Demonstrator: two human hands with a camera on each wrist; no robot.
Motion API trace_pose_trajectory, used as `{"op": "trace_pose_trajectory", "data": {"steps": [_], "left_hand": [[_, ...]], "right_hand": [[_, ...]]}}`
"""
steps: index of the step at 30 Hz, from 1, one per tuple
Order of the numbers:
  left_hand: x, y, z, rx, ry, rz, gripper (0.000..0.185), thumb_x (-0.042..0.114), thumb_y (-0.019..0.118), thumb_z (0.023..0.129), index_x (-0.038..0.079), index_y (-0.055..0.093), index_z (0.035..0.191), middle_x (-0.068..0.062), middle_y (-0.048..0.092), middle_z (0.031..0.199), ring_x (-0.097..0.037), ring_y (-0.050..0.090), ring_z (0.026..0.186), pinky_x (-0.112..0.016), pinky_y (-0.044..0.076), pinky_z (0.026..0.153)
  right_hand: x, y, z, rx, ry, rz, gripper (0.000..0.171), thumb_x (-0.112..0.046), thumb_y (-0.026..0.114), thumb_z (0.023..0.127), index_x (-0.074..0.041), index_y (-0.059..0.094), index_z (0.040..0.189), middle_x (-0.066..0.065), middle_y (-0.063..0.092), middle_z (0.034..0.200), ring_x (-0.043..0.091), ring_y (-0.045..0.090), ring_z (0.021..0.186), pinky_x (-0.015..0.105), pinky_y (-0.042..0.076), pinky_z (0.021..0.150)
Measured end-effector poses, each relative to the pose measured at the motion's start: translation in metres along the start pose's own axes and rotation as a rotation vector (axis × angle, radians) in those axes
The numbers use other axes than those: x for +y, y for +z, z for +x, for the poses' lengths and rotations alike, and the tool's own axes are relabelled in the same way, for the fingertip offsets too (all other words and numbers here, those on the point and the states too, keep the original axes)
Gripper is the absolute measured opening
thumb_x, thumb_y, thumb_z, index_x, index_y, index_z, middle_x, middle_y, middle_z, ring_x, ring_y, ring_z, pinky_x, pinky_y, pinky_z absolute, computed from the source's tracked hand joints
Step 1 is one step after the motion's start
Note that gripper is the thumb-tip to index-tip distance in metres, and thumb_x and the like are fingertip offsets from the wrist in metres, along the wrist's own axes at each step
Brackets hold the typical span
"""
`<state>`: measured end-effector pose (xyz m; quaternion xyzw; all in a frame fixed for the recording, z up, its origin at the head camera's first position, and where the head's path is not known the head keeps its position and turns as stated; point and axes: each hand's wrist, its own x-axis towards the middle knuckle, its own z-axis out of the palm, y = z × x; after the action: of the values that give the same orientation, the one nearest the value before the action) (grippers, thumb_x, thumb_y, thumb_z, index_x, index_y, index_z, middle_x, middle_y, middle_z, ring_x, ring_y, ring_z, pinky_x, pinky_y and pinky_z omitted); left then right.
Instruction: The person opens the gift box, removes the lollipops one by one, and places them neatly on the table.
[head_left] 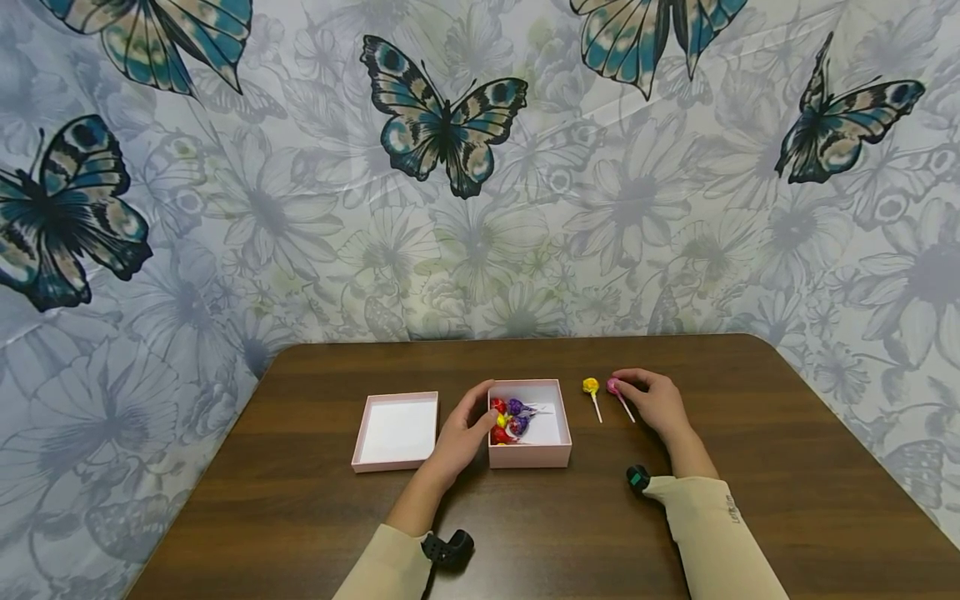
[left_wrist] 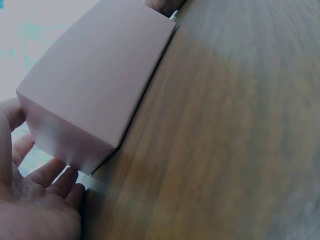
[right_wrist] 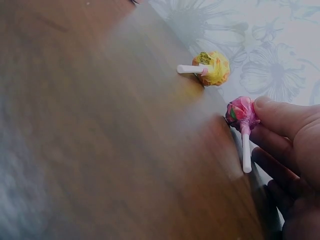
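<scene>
A pink box (head_left: 529, 457) with a white inside stands open on the table, holding several wrapped lollipops (head_left: 517, 425) in red, yellow and purple, heaped at its left. My left hand (head_left: 461, 433) rests at the box's left side, thumb at the rim; the left wrist view shows its loosely bent fingers (left_wrist: 52, 170) against that side. My right hand (head_left: 654, 406) pinches a pink lollipop (right_wrist: 242, 111) by its wrapped head, thumb on top, the white stick pointing toward me. Left of it lies a yellow lollipop (head_left: 591, 387), untouched.
A shallow pink-edged lid (head_left: 396, 428), white inside up, lies left of the box. The brown wooden table (head_left: 555, 533) ends at the back before a butterfly-patterned cloth (head_left: 480, 250). Dark bands with small devices sit at both wrists.
</scene>
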<state>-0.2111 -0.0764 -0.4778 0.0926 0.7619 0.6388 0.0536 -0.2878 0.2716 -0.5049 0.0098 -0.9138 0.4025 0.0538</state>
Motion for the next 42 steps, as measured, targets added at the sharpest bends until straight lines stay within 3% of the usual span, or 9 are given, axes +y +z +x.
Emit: {"op": "trace_pose_trajectory", "data": {"steps": [12,20,30,38,42], "left_hand": [[0.005,0.000,-0.003,-0.007,0.014,-0.009,0.051,0.016,0.056,0.101,0.013,0.043,0.150,-0.014,0.038,0.160,-0.037,0.032,0.150,-0.057,0.024,0.122],[-0.025,0.002,0.011,0.015,0.022,-0.001,0.052,0.020,0.055,0.102,0.023,0.041,0.152,-0.009,0.035,0.162,-0.033,0.029,0.152,-0.057,0.022,0.123],[-0.025,0.000,0.011,0.012,0.026,0.015,0.050,0.026,0.056,0.102,0.029,0.043,0.150,-0.006,0.037,0.161,-0.032,0.032,0.150,-0.056,0.025,0.122],[-0.026,0.000,0.011,0.011,0.023,0.020,0.050,0.026,0.056,0.102,0.029,0.043,0.150,-0.007,0.038,0.160,-0.032,0.033,0.150,-0.057,0.025,0.122],[-0.025,0.000,0.011,0.013,0.016,0.024,0.050,0.025,0.056,0.102,0.030,0.042,0.150,-0.006,0.037,0.161,-0.032,0.032,0.150,-0.058,0.024,0.122]], "right_hand": [[-0.001,0.003,0.001,0.033,0.018,-0.020,0.045,-0.047,0.063,0.096,-0.012,0.069,0.124,0.020,0.063,0.134,0.043,0.052,0.130,0.059,0.040,0.108],[-0.002,0.002,-0.001,0.018,0.026,-0.017,0.047,-0.049,0.061,0.097,-0.013,0.068,0.127,0.020,0.062,0.136,0.044,0.051,0.131,0.059,0.039,0.109],[-0.002,0.003,-0.001,0.025,0.026,0.005,0.047,-0.047,0.059,0.098,-0.012,0.066,0.128,0.020,0.060,0.138,0.044,0.049,0.133,0.059,0.037,0.110],[-0.002,0.003,-0.001,0.041,0.055,0.072,0.041,-0.039,0.058,0.100,-0.011,0.065,0.129,0.018,0.061,0.139,0.041,0.047,0.136,0.058,0.036,0.112],[-0.004,0.003,0.000,0.060,0.075,0.159,0.043,-0.041,0.058,0.100,-0.010,0.065,0.129,0.017,0.062,0.136,0.032,0.054,0.127,0.045,0.043,0.107]]}}
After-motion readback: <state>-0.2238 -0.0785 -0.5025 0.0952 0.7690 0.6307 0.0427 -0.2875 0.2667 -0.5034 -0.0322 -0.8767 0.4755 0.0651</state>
